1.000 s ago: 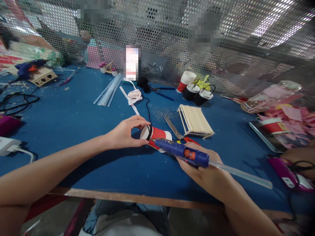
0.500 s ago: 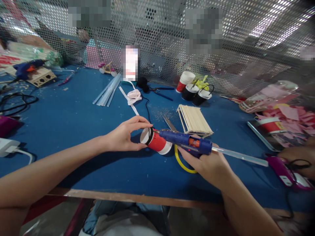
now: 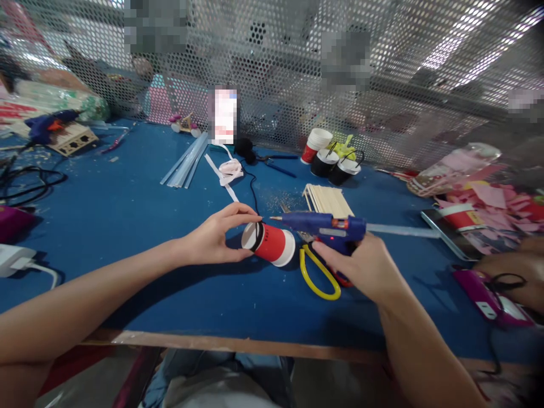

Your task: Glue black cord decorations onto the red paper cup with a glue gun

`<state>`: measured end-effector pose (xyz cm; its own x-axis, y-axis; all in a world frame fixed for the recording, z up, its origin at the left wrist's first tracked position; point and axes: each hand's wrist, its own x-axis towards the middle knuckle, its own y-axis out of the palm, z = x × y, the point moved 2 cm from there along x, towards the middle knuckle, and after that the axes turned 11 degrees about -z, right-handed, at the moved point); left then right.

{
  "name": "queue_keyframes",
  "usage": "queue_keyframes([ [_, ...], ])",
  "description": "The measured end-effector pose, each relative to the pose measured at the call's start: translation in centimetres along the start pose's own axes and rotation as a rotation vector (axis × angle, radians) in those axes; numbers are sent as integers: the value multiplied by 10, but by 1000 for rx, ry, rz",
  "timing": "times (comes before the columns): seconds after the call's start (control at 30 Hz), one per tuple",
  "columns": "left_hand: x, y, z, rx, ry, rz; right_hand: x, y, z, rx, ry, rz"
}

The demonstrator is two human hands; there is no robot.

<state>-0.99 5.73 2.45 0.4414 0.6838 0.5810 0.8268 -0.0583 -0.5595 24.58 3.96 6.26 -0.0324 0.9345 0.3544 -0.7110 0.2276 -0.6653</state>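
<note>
Lying on its side, a red and white paper cup (image 3: 273, 245) has a black cord round its left end. My left hand (image 3: 215, 237) grips that end between thumb and fingers. My right hand (image 3: 365, 263) is closed round a blue glue gun (image 3: 312, 225) with a clear glue stick out of its back. The gun's nozzle points left, just above the cup and apart from it. Scissors with a yellow handle (image 3: 319, 280) lie under and beside the gun, their blades partly hidden.
Behind are a stick frame (image 3: 329, 198), black cups (image 3: 325, 162), pliers (image 3: 278, 163), white ribbon (image 3: 230, 171) and glue sticks (image 3: 187, 161). A second glue gun (image 3: 51, 126) lies far left. At right are a purple power strip (image 3: 488, 297), a phone (image 3: 448, 235) and another person's hand (image 3: 510, 275).
The glue gun in my right hand has lifted off the cup, and its nozzle has levelled out above it. More of the cup and the yellow scissor handle shows. My left hand keeps its hold.
</note>
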Motion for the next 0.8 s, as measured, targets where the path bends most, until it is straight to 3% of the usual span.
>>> queue_keyframes([
  [0.1, -1, 0, 0, 21, -40, 3, 18, -18, -15, 21, 111, -145],
  [0.17, -1, 0, -1, 39, -51, 12, 35, -27, -27, -117, 140, -260],
  [0.3, -1, 0, -3, 59, -44, 11, 66, -26, -53, -558, 208, -176],
  [0.47, -1, -1, -5, 80, -62, 16, 76, -11, -74, -642, 260, -130],
  [0.53, 0, 0, -5, 80, -60, 13, 73, -9, -72, -703, 210, -177],
  [0.63, -1, 0, -6, 70, -40, 8, 65, -4, -52, -660, 11, -278],
  [0.7, -1, 0, -6, 63, -19, 13, 58, 6, -29, -437, -133, -185],
  [0.8, -2, 0, -7, 63, 18, 22, 48, 32, 3, -77, -125, 205],
])
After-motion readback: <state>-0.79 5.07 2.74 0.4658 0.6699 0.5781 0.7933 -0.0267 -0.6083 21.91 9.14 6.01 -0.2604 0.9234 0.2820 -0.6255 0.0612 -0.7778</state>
